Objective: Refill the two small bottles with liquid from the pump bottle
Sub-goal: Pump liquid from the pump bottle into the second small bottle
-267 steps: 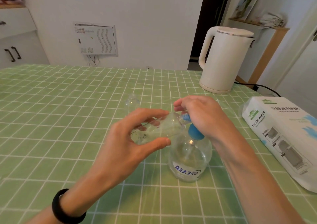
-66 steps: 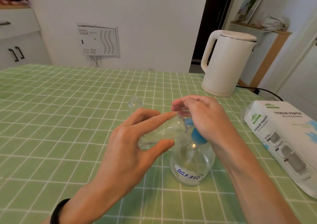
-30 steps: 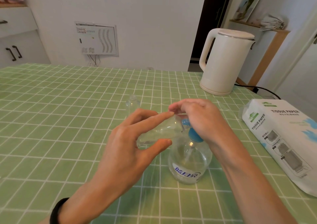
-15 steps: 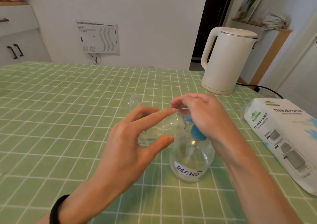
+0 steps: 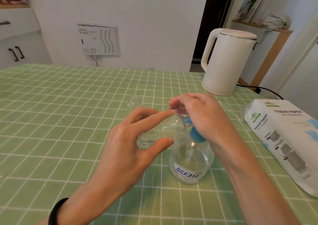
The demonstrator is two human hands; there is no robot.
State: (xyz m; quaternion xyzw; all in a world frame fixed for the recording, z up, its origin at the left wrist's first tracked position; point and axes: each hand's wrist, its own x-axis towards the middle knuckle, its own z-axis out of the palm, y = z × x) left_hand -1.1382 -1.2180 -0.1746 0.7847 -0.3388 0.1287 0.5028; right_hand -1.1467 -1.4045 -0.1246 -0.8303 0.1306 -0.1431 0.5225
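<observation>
On the counter, low in mid-frame, stands the pump bottle. The right hand curls over its blue head. The left hand pinches a small bottle on its side, mouth at the spout. This looks like the first fill. Next comes steady pumping, then the second bottle, upright just above.

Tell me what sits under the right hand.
Under the right hand shows the blue pump head of the pump bottle, its nozzle at the mouth of the small bottle that the left hand holds. The palm covers the pump's top.
</observation>
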